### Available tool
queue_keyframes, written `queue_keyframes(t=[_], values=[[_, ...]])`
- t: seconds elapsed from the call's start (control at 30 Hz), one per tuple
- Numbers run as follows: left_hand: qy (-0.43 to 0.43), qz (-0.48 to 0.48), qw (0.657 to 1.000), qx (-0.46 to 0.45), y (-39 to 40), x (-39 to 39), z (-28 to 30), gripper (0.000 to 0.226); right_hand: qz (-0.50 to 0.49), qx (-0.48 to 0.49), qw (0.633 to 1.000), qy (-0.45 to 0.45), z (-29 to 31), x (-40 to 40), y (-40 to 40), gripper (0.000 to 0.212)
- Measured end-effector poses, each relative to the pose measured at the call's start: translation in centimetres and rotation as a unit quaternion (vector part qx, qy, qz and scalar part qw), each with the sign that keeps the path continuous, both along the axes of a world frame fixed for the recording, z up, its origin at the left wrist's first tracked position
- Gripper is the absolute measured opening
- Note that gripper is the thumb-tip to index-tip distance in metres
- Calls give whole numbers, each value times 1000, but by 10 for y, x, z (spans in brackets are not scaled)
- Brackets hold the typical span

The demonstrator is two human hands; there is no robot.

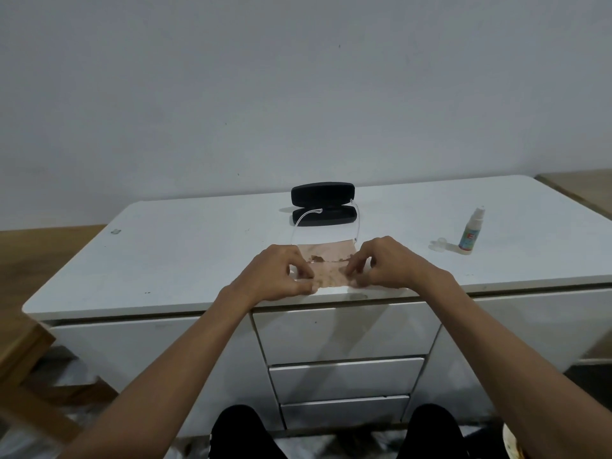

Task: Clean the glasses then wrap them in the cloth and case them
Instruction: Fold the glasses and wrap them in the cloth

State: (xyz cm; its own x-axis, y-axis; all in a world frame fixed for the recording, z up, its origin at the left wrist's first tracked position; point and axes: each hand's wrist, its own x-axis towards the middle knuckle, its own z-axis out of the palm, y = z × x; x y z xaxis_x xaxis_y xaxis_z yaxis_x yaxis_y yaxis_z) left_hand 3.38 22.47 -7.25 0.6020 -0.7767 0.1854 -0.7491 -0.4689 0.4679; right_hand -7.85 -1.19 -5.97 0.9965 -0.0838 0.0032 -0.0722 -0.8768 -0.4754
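Note:
A pale pink cloth [328, 263] lies near the front edge of the white desk [185, 260]. Clear-framed glasses [306, 217] rest on it, lenses under the cloth's fold, their transparent arms reaching back toward the case. My left hand [281, 273] pinches the cloth's left side. My right hand [385, 265] pinches its right side. Behind the cloth sits a black glasses case [324, 203], open, with its lid upright.
A small spray bottle [470, 233] stands at the right of the desk, with its clear cap [440, 243] lying beside it. Three drawers [344, 332] are below the desk front. Wooden furniture [20, 352] is at the left, and my knees [241, 432] are at the bottom.

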Motion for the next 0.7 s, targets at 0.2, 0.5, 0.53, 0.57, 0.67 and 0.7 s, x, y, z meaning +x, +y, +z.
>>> queue_keyframes(t=[0.2, 0.5, 0.53, 0.57, 0.67, 0.7], values=[[9, 12, 1000, -2, 3, -6, -1, 8, -11, -39, 999, -36, 0, -8, 10, 10], [-56, 131, 980, -138, -15, -6, -5, 10, -117, -45, 981, -150, 0, 2, 14, 15], [-59, 152, 975, -148, -19, -6, -4, 11, -131, -49, 977, -163, 0, 7, 14, 14], [-63, 175, 970, -156, -22, -5, -4, 11, -144, -52, 973, -174, 0, 11, 14, 13], [-80, 219, 958, -169, -31, 5, -10, 9, -165, -74, 964, -195, -7, 29, 14, 12], [-85, 228, 956, -161, -34, 9, -13, 7, -168, -84, 962, -200, -12, 37, 15, 13]])
